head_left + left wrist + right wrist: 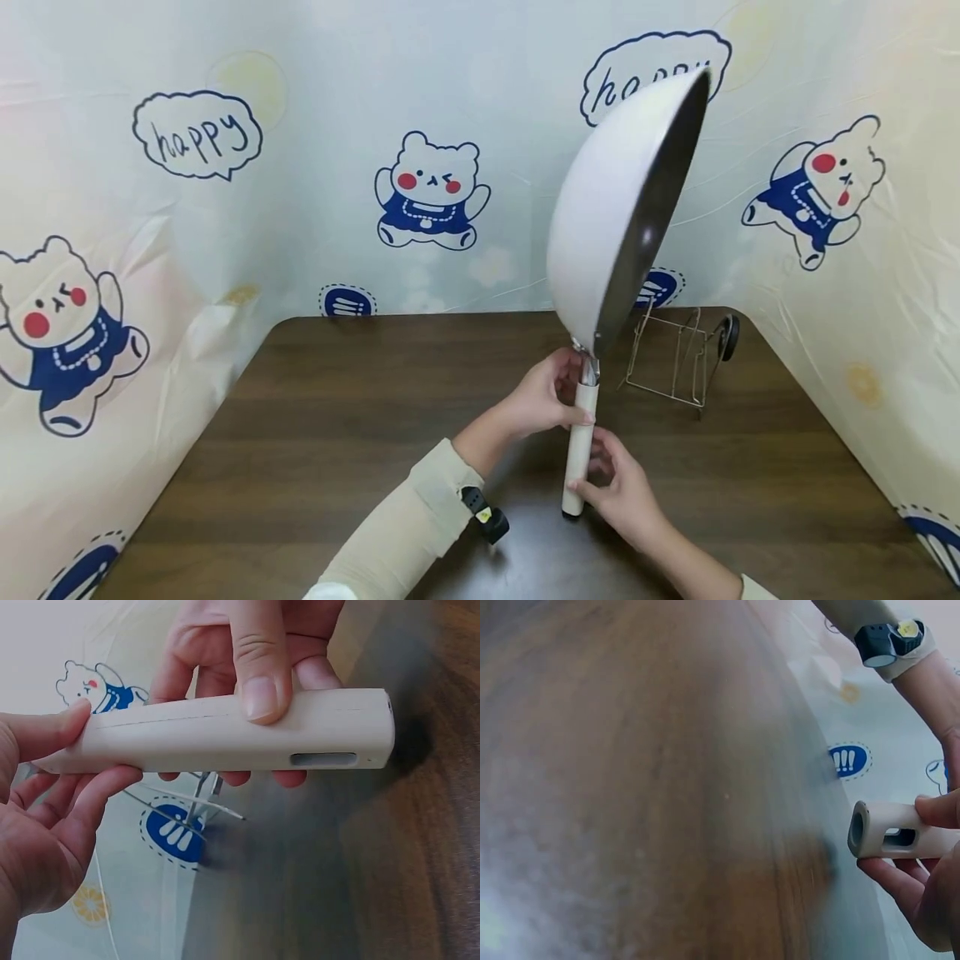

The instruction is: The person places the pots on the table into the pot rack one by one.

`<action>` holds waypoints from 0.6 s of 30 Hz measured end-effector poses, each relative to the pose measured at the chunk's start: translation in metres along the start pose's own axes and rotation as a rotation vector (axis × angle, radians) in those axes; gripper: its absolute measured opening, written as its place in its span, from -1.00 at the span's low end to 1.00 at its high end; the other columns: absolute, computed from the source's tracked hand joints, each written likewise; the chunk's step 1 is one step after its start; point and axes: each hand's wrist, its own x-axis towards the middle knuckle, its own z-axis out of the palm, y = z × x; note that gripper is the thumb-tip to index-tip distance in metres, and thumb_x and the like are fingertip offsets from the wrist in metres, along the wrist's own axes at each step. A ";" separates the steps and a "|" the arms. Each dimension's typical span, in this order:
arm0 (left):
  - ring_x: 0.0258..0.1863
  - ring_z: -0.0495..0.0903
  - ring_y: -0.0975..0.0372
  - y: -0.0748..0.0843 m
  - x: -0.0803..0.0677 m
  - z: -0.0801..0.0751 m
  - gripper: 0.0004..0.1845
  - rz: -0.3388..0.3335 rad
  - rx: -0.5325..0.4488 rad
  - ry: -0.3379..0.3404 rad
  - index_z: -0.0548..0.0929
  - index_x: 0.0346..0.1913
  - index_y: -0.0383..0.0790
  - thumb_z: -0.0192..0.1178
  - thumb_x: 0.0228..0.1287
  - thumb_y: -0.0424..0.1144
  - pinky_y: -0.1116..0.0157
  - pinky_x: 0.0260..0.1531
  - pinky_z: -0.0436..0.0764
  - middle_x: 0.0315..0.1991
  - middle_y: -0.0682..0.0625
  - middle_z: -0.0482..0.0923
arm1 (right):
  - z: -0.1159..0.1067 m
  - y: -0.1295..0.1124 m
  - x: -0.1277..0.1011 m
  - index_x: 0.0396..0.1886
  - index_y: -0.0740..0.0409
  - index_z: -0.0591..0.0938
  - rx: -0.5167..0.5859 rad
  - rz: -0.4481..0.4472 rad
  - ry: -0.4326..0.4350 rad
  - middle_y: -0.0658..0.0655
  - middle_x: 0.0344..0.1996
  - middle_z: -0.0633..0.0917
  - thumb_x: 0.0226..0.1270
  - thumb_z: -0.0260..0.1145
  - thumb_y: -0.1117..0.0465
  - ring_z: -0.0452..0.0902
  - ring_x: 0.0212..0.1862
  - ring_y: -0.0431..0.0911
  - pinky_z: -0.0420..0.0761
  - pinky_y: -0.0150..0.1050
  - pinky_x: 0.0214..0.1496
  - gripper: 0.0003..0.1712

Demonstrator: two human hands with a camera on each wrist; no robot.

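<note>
A large wok (592, 200), white outside and dark grey inside, stands on edge above the table, its bowl up and its open side facing right. Its cream handle (579, 454) points down. My left hand (538, 398) grips the handle's upper part near the metal neck, thumb on the front. Lower down, my right hand (624, 493) holds the handle from the right between thumb and fingers. In the left wrist view, the right thumb presses the handle's side near a slot (324, 760). The right wrist view shows the handle's hollow end (857, 829).
A wire rack (675, 396) with a black round part (728, 337) stands at the back right of the brown wooden table (337, 433). Behind the table hangs a printed cloth (300, 208) with bears. A small black device (487, 518) is strapped to the left wrist.
</note>
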 end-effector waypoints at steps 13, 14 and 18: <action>-0.37 0.61 0.24 0.013 0.030 0.013 -0.32 0.023 0.036 -0.078 0.42 0.07 -0.21 0.51 -0.14 -0.55 0.20 -0.56 0.68 -0.25 -0.04 0.54 | -0.024 0.010 0.005 0.27 0.33 0.36 0.001 -0.091 -0.002 0.26 -0.13 0.56 0.05 0.43 0.55 0.52 -0.18 -0.19 0.66 -0.28 -0.31 -0.25; -0.38 0.60 0.24 0.014 0.032 0.015 -0.32 0.030 0.042 -0.083 0.42 0.07 -0.21 0.51 -0.14 -0.55 0.20 -0.57 0.68 -0.25 -0.04 0.54 | -0.026 0.010 0.005 0.28 0.33 0.35 -0.002 -0.094 -0.007 0.27 -0.13 0.56 0.07 0.43 0.54 0.52 -0.17 -0.19 0.66 -0.28 -0.31 -0.25; -0.39 0.58 0.27 0.018 0.040 0.024 -0.29 0.055 0.063 -0.106 0.41 0.11 -0.20 0.51 -0.13 -0.54 0.22 -0.59 0.67 -0.26 -0.02 0.54 | -0.037 0.012 0.004 0.30 0.33 0.32 0.001 -0.092 -0.014 0.31 -0.07 0.55 0.10 0.41 0.53 0.54 -0.15 -0.21 0.67 -0.27 -0.29 -0.24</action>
